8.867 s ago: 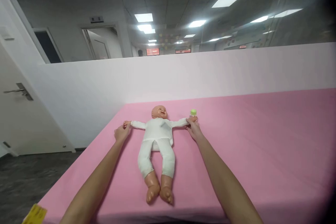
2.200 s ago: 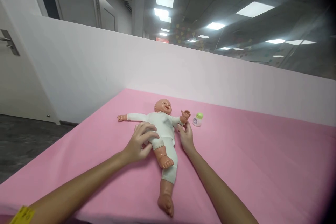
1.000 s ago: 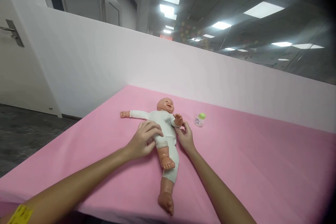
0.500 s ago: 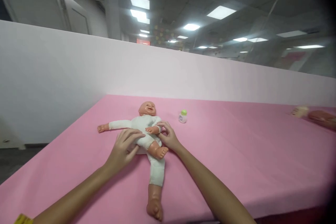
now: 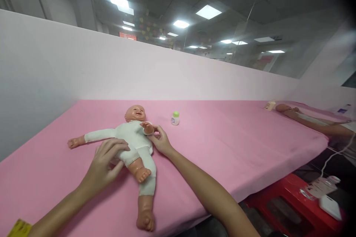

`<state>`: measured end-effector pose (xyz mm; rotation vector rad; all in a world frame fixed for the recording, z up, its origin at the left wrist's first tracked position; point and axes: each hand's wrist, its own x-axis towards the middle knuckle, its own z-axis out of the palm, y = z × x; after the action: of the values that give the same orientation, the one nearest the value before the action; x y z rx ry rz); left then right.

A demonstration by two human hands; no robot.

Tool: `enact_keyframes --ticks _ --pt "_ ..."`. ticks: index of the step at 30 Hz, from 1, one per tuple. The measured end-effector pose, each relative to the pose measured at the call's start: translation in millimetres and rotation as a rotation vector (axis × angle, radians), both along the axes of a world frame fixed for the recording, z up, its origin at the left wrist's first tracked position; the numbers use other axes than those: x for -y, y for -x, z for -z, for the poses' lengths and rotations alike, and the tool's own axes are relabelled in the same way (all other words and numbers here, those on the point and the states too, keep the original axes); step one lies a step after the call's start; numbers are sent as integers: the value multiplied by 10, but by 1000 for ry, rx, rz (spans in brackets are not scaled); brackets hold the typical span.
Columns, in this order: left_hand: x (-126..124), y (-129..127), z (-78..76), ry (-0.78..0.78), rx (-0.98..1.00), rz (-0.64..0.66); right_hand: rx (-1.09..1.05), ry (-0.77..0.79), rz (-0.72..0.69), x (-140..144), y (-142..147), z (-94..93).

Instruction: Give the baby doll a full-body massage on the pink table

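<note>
A baby doll in a white cloth suit lies on its back, with one arm stretched out to the left and one leg bent over the other. My left hand holds its hip and upper thigh, fingers over the white cloth and thumb below. With my right hand I grip the doll's other arm near the cuff, between thumb and fingers. That arm's small hand is raised above its body. Part of my right fingers is hidden behind the doll's sleeve. A small bottle with a green cap stands beyond my right hand.
The pink-covered table runs along a white partition. On its far right are a cream bottle and a second doll, with a person's arm close by. A red stool holds a white phone-like object.
The view has turned right, bringing the red stool and second doll into sight. My right hand has lifted the doll's arm slightly; my left hand stays at its hip.
</note>
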<state>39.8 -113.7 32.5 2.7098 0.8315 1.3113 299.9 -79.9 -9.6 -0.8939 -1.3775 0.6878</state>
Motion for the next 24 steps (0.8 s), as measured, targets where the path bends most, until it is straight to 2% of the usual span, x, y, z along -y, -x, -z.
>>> enact_keyframes --ticks 4,9,15,24 --pt "-18 -27 14 -23 20 -27 160 -109 -33 17 -38 3" --pt "-50 -71 43 -17 34 -37 226 -110 -40 14 -68 7" --pt "-24 -50 12 -26 22 -21 103 -31 56 -8 -10 40" --pt "56 -60 -37 -29 33 -23 5 -16 20 -82 -46 71"
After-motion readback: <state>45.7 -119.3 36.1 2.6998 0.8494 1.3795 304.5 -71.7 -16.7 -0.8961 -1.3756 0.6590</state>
